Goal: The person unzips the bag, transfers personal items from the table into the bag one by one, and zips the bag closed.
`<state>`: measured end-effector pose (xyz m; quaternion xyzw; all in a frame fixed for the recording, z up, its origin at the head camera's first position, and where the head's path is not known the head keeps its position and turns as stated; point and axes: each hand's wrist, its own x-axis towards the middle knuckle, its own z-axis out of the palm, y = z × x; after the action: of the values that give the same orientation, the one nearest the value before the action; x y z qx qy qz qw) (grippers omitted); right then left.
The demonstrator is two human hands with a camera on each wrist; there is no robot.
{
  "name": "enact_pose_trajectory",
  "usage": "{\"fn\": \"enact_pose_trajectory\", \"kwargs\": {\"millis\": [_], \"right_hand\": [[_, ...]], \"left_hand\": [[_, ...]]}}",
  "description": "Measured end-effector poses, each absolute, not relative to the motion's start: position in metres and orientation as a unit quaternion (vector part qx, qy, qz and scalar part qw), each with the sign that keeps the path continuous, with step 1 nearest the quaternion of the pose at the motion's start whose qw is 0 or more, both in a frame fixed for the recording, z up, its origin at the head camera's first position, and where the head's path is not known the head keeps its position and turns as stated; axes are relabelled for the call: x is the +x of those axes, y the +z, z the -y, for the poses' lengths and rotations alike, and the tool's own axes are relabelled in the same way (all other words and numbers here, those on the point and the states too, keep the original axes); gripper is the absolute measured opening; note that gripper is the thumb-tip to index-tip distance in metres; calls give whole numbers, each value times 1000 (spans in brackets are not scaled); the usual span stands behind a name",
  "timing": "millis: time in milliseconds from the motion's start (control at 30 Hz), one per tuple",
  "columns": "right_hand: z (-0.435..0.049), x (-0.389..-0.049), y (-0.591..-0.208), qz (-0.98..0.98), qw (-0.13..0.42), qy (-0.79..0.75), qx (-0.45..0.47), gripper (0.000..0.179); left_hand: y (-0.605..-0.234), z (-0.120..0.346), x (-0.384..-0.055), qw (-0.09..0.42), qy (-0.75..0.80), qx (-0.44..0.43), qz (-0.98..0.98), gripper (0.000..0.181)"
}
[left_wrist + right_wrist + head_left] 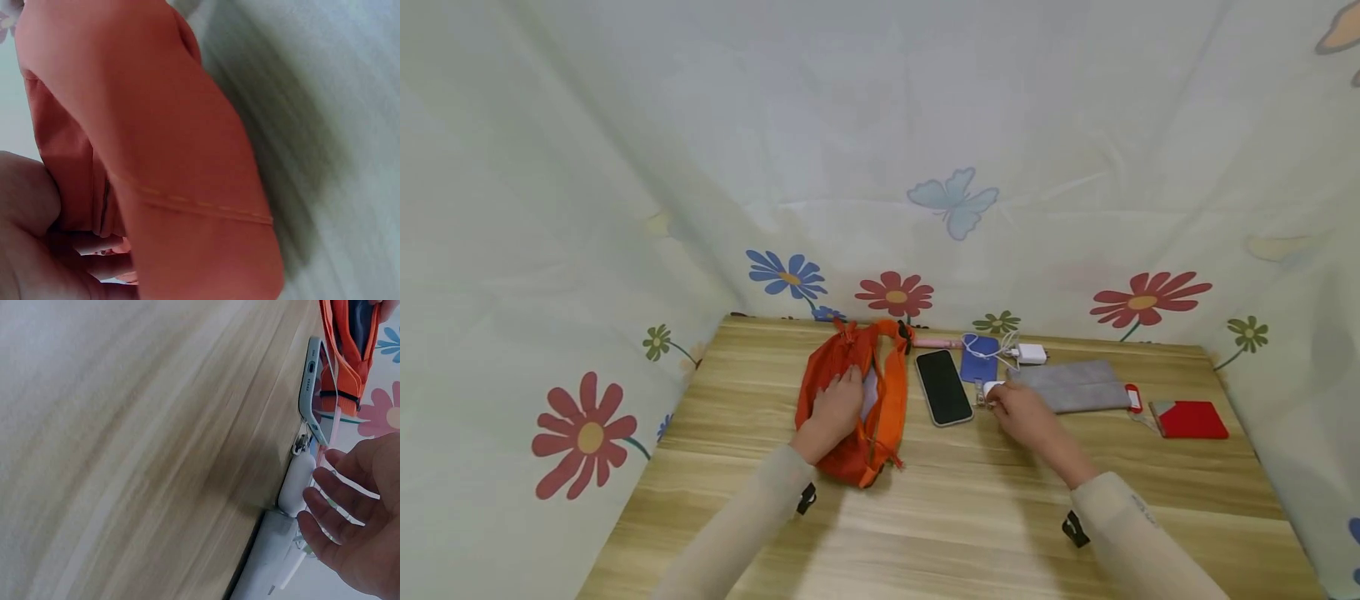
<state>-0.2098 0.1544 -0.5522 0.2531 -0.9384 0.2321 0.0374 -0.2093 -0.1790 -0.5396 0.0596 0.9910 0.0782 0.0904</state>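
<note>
An orange-red waist bag (833, 433) lies at the left with its zipped opening showing a pale lining. My left hand (838, 404) grips the bag's edge beside that opening. In the left wrist view the wide orange strap (181, 156) hides part of the fingers, while the thumb lies against the fabric. A white, rounded case (297, 485), like an earbud case, sits between the phone and the grey pouch. Over it is my right hand (1026, 412), its fingers loosely spread at the case's side; whether they touch it is hard to tell.
Left of the case lies a phone (943, 387). Behind are a blue card holder (979, 362), a pink pen-like stick (936, 342) and a white charger (1032, 354) with cable. A grey pouch (1075, 385) and red card holder (1195, 420) lie rightward. A flowered curtain (865, 167) borders the table.
</note>
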Motion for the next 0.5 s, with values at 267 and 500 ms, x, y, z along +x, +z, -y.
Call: {"fn": "enact_pose_trajectory", "kwargs": {"millis": [267, 500], "right_hand": [[-159, -219, -553, 942, 62, 211, 254, 22], [-160, -227, -552, 951, 34, 190, 242, 32]], "left_hand": [[-526, 184, -211, 55, 66, 74, -994, 52], [-521, 187, -210, 24, 51, 93, -994, 52]]}}
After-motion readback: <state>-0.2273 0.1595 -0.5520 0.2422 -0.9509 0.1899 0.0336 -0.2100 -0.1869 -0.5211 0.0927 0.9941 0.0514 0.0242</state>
